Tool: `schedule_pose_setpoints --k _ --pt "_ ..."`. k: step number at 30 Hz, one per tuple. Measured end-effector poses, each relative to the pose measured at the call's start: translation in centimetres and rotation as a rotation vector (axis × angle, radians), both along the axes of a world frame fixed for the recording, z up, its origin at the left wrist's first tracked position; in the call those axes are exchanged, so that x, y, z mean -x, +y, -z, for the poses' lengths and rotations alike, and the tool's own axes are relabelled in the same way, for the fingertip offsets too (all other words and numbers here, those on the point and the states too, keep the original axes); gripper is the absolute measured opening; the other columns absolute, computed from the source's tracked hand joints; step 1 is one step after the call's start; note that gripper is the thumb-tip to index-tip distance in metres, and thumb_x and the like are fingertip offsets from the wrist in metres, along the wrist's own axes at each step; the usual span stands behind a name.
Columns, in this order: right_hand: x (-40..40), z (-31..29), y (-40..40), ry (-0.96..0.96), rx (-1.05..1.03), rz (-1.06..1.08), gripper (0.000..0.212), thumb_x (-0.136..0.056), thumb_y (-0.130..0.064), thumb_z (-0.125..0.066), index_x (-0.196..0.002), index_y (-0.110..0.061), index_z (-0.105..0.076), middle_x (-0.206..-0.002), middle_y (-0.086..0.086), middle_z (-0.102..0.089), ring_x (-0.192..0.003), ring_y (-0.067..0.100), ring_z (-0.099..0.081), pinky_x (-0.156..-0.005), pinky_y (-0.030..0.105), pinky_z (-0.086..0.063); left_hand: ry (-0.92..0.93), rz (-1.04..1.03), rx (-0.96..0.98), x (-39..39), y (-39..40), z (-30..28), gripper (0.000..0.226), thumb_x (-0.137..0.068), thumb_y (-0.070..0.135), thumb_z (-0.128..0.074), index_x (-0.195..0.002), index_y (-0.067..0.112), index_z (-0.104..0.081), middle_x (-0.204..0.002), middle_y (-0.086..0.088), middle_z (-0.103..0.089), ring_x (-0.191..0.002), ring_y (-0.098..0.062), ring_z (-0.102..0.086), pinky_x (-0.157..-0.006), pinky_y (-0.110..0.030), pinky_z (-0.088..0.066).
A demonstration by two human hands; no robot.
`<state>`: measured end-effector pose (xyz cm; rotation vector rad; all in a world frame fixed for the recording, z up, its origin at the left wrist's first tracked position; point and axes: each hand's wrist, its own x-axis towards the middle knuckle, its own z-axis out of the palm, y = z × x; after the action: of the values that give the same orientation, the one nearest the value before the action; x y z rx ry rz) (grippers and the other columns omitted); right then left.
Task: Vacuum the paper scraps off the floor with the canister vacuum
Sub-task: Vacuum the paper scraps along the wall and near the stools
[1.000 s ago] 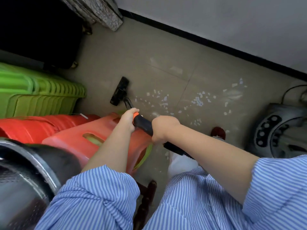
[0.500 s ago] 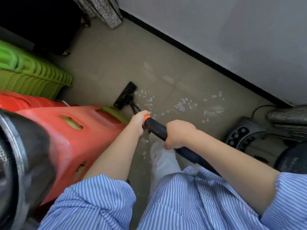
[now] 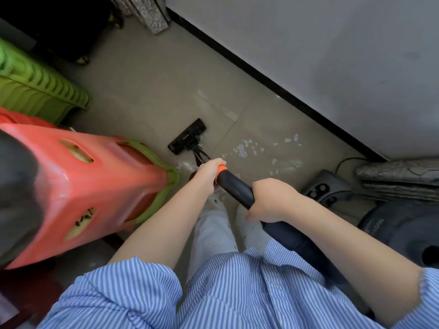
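Hands grip the vacuum wand (image 3: pixel 235 187): my left hand (image 3: pixel 209 170) ahead at its orange collar, my right hand (image 3: pixel 270 200) behind. Paper scraps (image 3: pixel 244 149) lie right of the floor head (image 3: pixel 187 136).

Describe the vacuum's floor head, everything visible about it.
The floor head is a flat, black, oblong nozzle, plastic by its look, with small pale lettering too small to read. It lies flat on the beige tiled floor, set diagonally, just left of the scattered paper scraps. A thin dark wand joins its rear and runs back toward the left hand. No hand touches the head itself.
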<state>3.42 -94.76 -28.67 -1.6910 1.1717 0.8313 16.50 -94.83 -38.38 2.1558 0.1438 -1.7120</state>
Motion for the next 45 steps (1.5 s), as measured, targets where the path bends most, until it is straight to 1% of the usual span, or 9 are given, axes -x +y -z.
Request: schedule_pose_setpoints --k 9,15,21,26,31,34,37,43,45 --pt "2.3 -0.9 3.9 0.01 -0.018 0.091 0.022 -0.073 -0.026 -0.067 -0.082 -0.011 -0.053 -0.066 0.0 -0.051 -0.062 0.019 -0.052 -0.052 0.026 -0.038 0.037 0.072 -0.017 2.4 2.8 -2.1 0.016 -0.091 0.013 -0.054 -0.078 0.009 -0.046 -0.073 -0.008 -0.048 -0.06 -0.017 -0.047 -0.054 -0.027 -0.043" --pt "0.4 -1.2 7.3 0.017 -0.013 0.199 0.024 -0.073 -0.024 -0.066 -0.089 -0.01 -0.056 -0.067 0.001 -0.053 -0.061 0.018 -0.053 -0.055 0.026 -0.041 0.027 0.184 -0.017 1.3 5.1 -2.5 0.012 -0.093 0.015 -0.051 -0.101 0.009 -0.044 -0.072 -0.007 -0.045 -0.06 -0.017 -0.043 -0.055 -0.026 -0.04" --pt "-0.1 -2.0 10.9 0.046 0.042 0.221 0.025 -0.073 -0.027 -0.068 -0.083 -0.008 -0.055 -0.065 0.001 -0.049 -0.06 0.019 -0.049 -0.051 0.026 -0.036 0.053 0.242 0.003 1.0 7.8 -3.0 0.019 -0.093 0.016 -0.051 -0.11 0.008 -0.045 -0.079 -0.009 -0.046 -0.067 -0.019 -0.047 -0.074 -0.032 -0.045" --pt "-0.2 -4.3 12.7 0.034 0.05 0.234 0.023 -0.071 -0.025 -0.068 -0.076 -0.011 -0.051 -0.068 0.002 -0.052 -0.06 0.018 -0.051 -0.051 0.025 -0.038 0.042 0.245 -0.006 0.7 9.1 -4.2 0.02 -0.093 0.017 -0.052 -0.104 0.005 -0.04 -0.074 -0.008 -0.042 -0.06 -0.017 -0.042 -0.059 -0.027 -0.041" --pt "-1.6 -4.6 12.6 0.014 0.086 0.197 0.023 -0.072 -0.027 -0.067 -0.078 -0.011 -0.052 -0.064 0.0 -0.051 -0.058 0.017 -0.05 -0.05 0.025 -0.036 0.047 0.218 0.052 -0.4 9.1 -5.2 0.013 -0.097 0.013 -0.043 -0.088 0.004 -0.046 -0.09 -0.015 -0.045 -0.081 -0.022 -0.049 -0.073 -0.026 -0.042" --pt "-3.1 -3.5 12.5 -0.014 0.101 0.173 0.026 -0.072 -0.029 -0.068 -0.072 -0.013 -0.047 -0.062 -0.001 -0.047 -0.053 0.012 -0.045 -0.046 0.024 -0.033 -0.012 0.226 0.071 -2.0 8.8 -5.0 0.021 -0.096 0.013 -0.047 -0.114 0.003 -0.048 -0.092 -0.013 -0.046 -0.088 -0.027 -0.057 -0.086 -0.032 -0.045" --pt "-4.5 -2.1 12.6 -0.04 0.104 0.176 0.026 -0.073 -0.026 -0.068 -0.074 -0.012 -0.047 -0.062 -0.001 -0.045 -0.052 0.011 -0.043 -0.047 0.024 -0.032 -0.054 0.182 0.048 -3.4 8.7 -3.9 0.031 -0.092 0.012 -0.052 -0.122 0.006 -0.045 -0.074 -0.009 -0.042 -0.064 -0.019 -0.044 -0.078 -0.031 -0.041" --pt "-5.6 0.2 12.7 -0.041 0.079 0.155 0.025 -0.074 -0.025 -0.068 -0.083 -0.011 -0.049 -0.065 -0.001 -0.045 -0.053 0.012 -0.044 -0.046 0.024 -0.033 -0.047 0.176 -0.01 -4.5 9.2 -2.4 0.042 -0.094 0.015 -0.05 -0.133 0.002 -0.041 -0.091 -0.013 -0.048 -0.104 -0.026 -0.055 -0.089 -0.034 -0.046" --pt "-5.6 0.4 12.9 -0.026 0.076 0.137 0.025 -0.074 -0.026 -0.068 -0.081 -0.011 -0.048 -0.064 -0.001 -0.045 -0.053 0.012 -0.043 -0.046 0.024 -0.033 -0.041 0.168 -0.037 -4.5 9.8 -2.0 0.036 -0.095 0.017 -0.049 -0.127 0.004 -0.044 -0.082 -0.011 -0.046 -0.089 -0.024 -0.056 -0.082 -0.033 -0.044"
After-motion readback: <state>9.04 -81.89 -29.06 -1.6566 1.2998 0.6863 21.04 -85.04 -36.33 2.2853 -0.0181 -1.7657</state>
